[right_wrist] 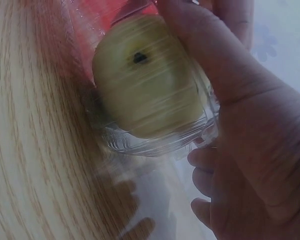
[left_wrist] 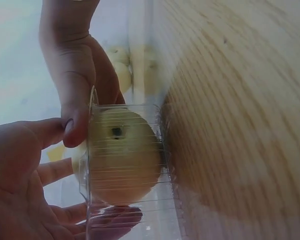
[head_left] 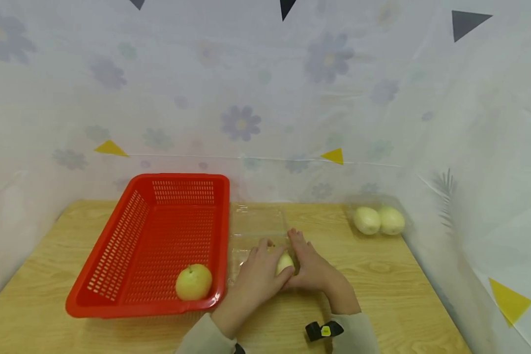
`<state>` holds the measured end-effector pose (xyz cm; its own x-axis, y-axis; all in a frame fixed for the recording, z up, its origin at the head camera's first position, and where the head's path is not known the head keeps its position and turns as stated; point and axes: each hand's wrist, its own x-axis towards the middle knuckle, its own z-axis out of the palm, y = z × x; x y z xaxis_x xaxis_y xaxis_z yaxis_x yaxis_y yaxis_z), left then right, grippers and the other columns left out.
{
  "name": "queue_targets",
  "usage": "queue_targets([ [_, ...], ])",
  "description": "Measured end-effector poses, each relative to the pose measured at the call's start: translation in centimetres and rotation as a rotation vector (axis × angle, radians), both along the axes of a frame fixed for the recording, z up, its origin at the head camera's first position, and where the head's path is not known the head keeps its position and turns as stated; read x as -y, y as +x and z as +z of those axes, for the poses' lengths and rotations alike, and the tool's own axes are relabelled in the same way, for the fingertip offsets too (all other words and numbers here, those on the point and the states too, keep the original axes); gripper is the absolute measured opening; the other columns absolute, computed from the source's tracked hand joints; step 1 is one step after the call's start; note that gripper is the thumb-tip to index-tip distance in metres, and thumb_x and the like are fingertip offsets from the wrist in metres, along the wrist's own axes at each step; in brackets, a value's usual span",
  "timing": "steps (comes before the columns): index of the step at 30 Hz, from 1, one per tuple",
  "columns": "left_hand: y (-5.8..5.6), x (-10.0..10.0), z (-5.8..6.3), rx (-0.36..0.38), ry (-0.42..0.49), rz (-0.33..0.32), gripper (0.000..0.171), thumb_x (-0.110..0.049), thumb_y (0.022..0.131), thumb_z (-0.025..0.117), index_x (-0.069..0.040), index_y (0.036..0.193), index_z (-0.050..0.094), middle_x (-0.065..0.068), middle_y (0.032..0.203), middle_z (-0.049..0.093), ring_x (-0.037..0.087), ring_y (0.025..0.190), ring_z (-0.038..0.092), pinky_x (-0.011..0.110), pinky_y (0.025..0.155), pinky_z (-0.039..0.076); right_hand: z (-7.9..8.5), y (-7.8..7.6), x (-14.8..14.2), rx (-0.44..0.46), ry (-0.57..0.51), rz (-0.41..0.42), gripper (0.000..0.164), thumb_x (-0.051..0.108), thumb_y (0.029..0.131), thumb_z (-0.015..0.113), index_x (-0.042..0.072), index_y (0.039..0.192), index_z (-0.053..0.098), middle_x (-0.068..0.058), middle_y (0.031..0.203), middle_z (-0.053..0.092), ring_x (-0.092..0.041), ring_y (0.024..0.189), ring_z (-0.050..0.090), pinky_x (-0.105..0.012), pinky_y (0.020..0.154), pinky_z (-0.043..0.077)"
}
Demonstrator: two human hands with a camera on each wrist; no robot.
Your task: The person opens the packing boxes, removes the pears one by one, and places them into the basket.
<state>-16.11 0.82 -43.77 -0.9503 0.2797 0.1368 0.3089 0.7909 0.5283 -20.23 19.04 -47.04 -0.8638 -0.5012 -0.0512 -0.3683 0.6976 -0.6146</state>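
Note:
A hinged clear plastic box (head_left: 257, 222) lies on the table beside the red basket, its lid folded back toward the wall. Inside its near part, toward the right, sits a round yellow pear (head_left: 285, 263), its dark blossom end showing through the ribbed wall in both wrist views. From the left, my left hand (head_left: 258, 273) reaches over the box, fingers bent over the pear. My right hand (head_left: 316, 270) holds the box at its right, thumb along the front and fingers along the side. Both thumbs come close together at the near rim.
The red plastic basket (head_left: 226, 231) stands on the left, holding one yellow pear (head_left: 193, 282) in its near right corner. At the table's back right, two pears (head_left: 379, 220) lie in clear packaging. A flower-print curtain (head_left: 265, 98) hangs behind and beside the wooden table (head_left: 380, 280).

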Motion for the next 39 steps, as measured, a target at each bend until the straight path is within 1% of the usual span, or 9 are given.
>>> queue_targets([
  [3,-0.2,-0.2,-0.1,0.029,0.005,0.014,0.052,-0.047,0.092,0.066,-0.020,0.136,0.061,0.019,0.132,0.053,0.038,0.111,0.059,0.055,0.077,0.055,0.0,0.0,0.0,0.003,-0.001,0.001,0.135,0.062,0.067,0.084,0.010,0.160,0.001,-0.018,0.166,0.001,-0.039,0.152,-0.003,-0.062,0.119,0.008],
  [5,-0.3,-0.3,-0.4,0.054,0.014,0.018,0.054,-0.049,0.092,0.066,-0.021,0.137,0.060,0.020,0.132,0.053,0.038,0.111,0.058,0.056,0.076,0.055,-0.1,-0.1,0.0,0.003,0.002,0.005,0.135,0.062,0.067,0.084,0.010,0.160,0.001,-0.018,0.166,0.002,-0.039,0.152,-0.003,-0.063,0.119,0.008],
  [10,-0.8,-0.3,-1.2,0.137,0.075,-0.006,0.054,-0.051,0.093,0.063,-0.024,0.139,0.058,0.020,0.128,0.055,0.034,0.103,0.059,0.048,0.067,0.053,-0.1,-0.1,0.0,0.013,-0.011,0.006,0.135,0.062,0.067,0.084,0.010,0.160,0.001,-0.018,0.166,0.002,-0.039,0.152,-0.003,-0.064,0.119,0.008],
  [13,-1.1,-0.3,-1.7,0.169,0.106,-0.016,0.054,-0.051,0.093,0.061,-0.024,0.139,0.058,0.019,0.128,0.056,0.033,0.102,0.058,0.047,0.068,0.052,0.0,-0.1,0.1,0.022,-0.020,0.006,0.135,0.062,0.067,0.084,0.010,0.160,0.001,-0.018,0.166,0.002,-0.039,0.152,-0.004,-0.064,0.119,0.007],
  [18,-1.5,-0.3,-2.1,0.166,0.112,-0.011,0.052,-0.050,0.091,0.063,-0.022,0.135,0.061,0.017,0.126,0.059,0.033,0.104,0.058,0.050,0.072,0.051,-0.1,-0.1,0.2,0.024,-0.023,0.011,0.136,0.062,0.066,0.085,0.010,0.160,0.000,-0.018,0.166,0.002,-0.039,0.152,-0.004,-0.064,0.119,0.006],
  [27,-1.8,-0.4,-2.0,0.159,0.141,0.008,0.045,-0.042,0.085,0.067,-0.023,0.126,0.066,0.012,0.116,0.060,0.024,0.088,0.055,0.036,0.061,0.045,-0.1,-0.1,0.1,0.029,-0.020,0.004,0.138,0.060,0.065,0.087,0.009,0.160,0.000,-0.017,0.167,0.001,-0.038,0.153,-0.005,-0.062,0.120,0.006],
  [33,-1.7,-0.5,-1.9,0.134,0.169,0.039,0.041,-0.037,0.082,0.070,-0.022,0.120,0.068,0.012,0.119,0.057,0.027,0.096,0.055,0.034,0.060,0.045,-0.2,-0.2,0.0,0.019,-0.005,0.001,0.139,0.061,0.065,0.086,0.010,0.160,-0.001,-0.016,0.167,0.001,-0.037,0.153,-0.004,-0.061,0.120,0.006],
  [36,-1.5,-0.4,-1.7,0.103,0.186,0.050,0.042,-0.035,0.081,0.071,-0.022,0.121,0.068,0.012,0.124,0.056,0.030,0.103,0.055,0.036,0.062,0.047,-0.2,-0.2,-0.1,0.023,-0.005,-0.002,0.140,0.062,0.064,0.086,0.010,0.160,-0.002,-0.016,0.167,0.000,-0.036,0.153,-0.005,-0.060,0.121,0.005],
  [39,-1.3,-0.4,-1.4,0.065,0.178,0.062,0.043,-0.035,0.082,0.071,-0.022,0.122,0.067,0.010,0.130,0.053,0.032,0.112,0.053,0.039,0.066,0.050,-0.1,-0.1,-0.1,0.028,-0.010,-0.003,0.140,0.063,0.064,0.086,0.009,0.160,-0.001,-0.016,0.167,0.000,-0.036,0.153,-0.005,-0.060,0.121,0.004],
])
